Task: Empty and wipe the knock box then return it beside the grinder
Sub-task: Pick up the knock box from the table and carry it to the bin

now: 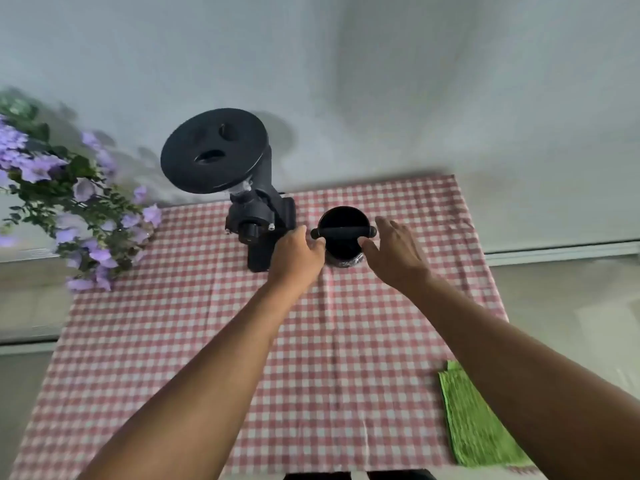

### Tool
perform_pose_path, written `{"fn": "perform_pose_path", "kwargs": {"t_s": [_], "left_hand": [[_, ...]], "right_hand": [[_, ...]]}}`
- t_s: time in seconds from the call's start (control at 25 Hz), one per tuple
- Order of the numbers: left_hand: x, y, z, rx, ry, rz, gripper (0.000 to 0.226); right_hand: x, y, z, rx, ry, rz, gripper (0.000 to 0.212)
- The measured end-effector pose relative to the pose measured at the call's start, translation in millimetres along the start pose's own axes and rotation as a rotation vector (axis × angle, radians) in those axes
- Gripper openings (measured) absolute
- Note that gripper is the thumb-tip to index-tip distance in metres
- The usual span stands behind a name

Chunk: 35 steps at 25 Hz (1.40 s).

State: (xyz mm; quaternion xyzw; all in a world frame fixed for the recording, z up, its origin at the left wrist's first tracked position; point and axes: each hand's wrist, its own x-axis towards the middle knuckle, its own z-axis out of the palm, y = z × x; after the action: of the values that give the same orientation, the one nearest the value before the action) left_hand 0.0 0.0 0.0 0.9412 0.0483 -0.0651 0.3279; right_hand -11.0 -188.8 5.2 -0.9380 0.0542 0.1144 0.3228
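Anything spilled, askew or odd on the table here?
Nothing stands out: the knock box stands upright beside the grinder, no grounds spilled on the cloth, and the green rag lies flat.

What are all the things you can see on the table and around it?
Grinder: one, black, back of the table, left of the knock box.
Knock box: one, black, beside the grinder, bar across its top.
Cloth: one, green, near right edge of the table.
Tablecloth: one, red and white checks, covers the table.
Flowers: one bunch, purple with green leaves, far left.
Left hand: one, at the knock box's left side.
Right hand: one, open, at its right side.
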Motion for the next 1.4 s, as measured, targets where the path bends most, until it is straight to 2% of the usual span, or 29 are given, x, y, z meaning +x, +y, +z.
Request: {"fn": "perform_pose_path", "kwargs": {"t_s": [0.2,0.36,0.64,1.04,1.4], "left_hand": [[39.0,-4.7,15.7,0.002,-0.006,-0.135,0.039],[55.5,-12.2,28.1,-0.013,-0.064,-0.145,0.034],[51.8,-21.5,31.4,-0.078,-0.101,-0.168,0.030],[-1.6,30.7,16.2,-0.217,-0.154,0.046,0.021],[-69.8,132.1,71.8,-0.208,-0.328,0.266,0.021]], "right_hand": [[30.8,6.9,10.2,0.003,0.015,0.093,0.045],[47.3,15.0,20.4,-0.004,0.024,0.131,0.026],[40.9,19.6,27.0,0.085,0.035,0.191,0.022],[-48.2,34.1,-25.5,0.213,0.282,0.235,0.025],[-161.1,120.1,-80.4,0.307,0.554,0.414,0.023]]}}
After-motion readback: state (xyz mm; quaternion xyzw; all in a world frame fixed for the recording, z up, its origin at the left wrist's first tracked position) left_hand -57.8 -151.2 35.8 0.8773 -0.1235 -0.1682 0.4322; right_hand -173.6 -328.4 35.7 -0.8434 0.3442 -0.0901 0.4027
